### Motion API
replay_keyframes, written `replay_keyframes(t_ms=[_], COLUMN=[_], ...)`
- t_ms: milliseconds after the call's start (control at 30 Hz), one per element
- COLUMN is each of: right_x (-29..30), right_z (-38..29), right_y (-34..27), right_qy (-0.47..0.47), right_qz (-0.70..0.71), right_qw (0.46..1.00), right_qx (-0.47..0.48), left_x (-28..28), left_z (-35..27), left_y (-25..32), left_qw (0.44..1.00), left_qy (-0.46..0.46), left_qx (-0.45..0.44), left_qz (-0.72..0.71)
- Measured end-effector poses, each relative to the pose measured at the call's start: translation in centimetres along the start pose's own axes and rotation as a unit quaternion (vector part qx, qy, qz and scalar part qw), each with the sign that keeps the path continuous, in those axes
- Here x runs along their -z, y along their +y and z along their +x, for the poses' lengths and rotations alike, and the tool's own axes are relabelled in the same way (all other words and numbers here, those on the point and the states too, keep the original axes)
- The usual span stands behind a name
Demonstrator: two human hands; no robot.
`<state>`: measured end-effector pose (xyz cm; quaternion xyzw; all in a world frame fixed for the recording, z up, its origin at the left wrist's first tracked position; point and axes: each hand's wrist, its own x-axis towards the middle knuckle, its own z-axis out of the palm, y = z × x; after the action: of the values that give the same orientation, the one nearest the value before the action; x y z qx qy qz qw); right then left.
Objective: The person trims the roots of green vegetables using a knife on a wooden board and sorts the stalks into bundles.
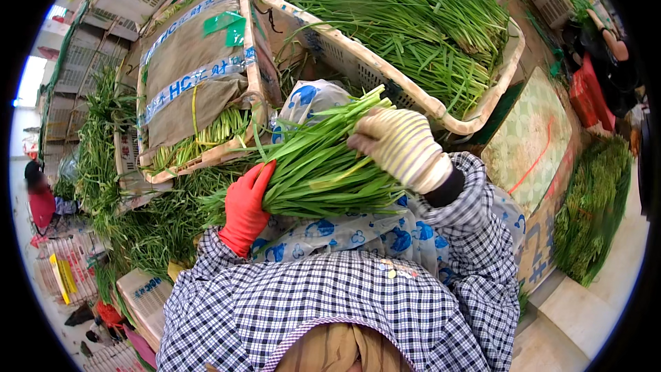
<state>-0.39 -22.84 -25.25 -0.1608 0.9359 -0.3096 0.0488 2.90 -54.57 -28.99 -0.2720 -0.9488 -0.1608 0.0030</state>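
Note:
A thick bunch of long flat green leaves, apparently garlic chives (325,165), lies slantwise above my lap. My left hand (248,206), in a red rubber glove, grips its leafy lower-left end. Over the paler stem ends at upper right is my right hand (405,147), in a cream striped knit glove. Its fingers are curled and blurred, so whether they pinch any stems is unclear. Clear plastic with blue prints (397,237) covers my lap beneath the bunch.
Beyond my hands, a white plastic crate (382,64) is heaped with chives (392,15). At left stands a cloth-covered, taped crate (255,62). Loose leaves (160,232) pile beside me. A patterned board (532,139) and a feathery green bundle (591,206) are at right.

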Motion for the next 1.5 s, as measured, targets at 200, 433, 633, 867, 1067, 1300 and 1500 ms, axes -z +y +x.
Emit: replay_keyframes(t_ms=[200, 433, 633, 867, 1067, 1300, 1500], right_x=[3.2, 6.7, 4.0, 1.1, 7.4, 1.3, -2.4], right_z=[-6.8, -13.1, -4.8, -4.9, -11.5, -1.8, 1.2], right_y=[4.4, 5.5, -1.1, 1.8, 5.4, 2.0, 3.5], right_qy=[0.192, 0.048, 0.125, 0.187, 0.060, -0.012, -0.064], right_qz=[0.537, -0.019, -0.279, 0.251, 0.183, -0.325, -0.118], right_qw=[0.812, 0.986, 0.947, 0.946, 0.978, 0.943, 0.991], right_qx=[-0.124, -0.158, 0.096, 0.085, -0.081, -0.065, -0.016], left_x=[0.2, -0.1, 0.1, -0.3, -0.4, -1.6, -1.9], left_z=[-0.1, 0.9, 0.5, 0.3, 0.6, -0.3, -1.0], left_y=[-0.6, -0.3, -0.3, -0.4, -0.6, -1.3, -1.5], left_qw=[1.000, 0.999, 0.999, 1.000, 1.000, 0.998, 0.999], left_qy=[-0.002, -0.001, 0.006, 0.007, 0.006, 0.036, 0.020], left_qx=[0.004, -0.015, -0.022, -0.003, -0.021, -0.048, -0.034], left_qz=[-0.026, -0.041, -0.035, -0.018, -0.017, 0.028, 0.035])
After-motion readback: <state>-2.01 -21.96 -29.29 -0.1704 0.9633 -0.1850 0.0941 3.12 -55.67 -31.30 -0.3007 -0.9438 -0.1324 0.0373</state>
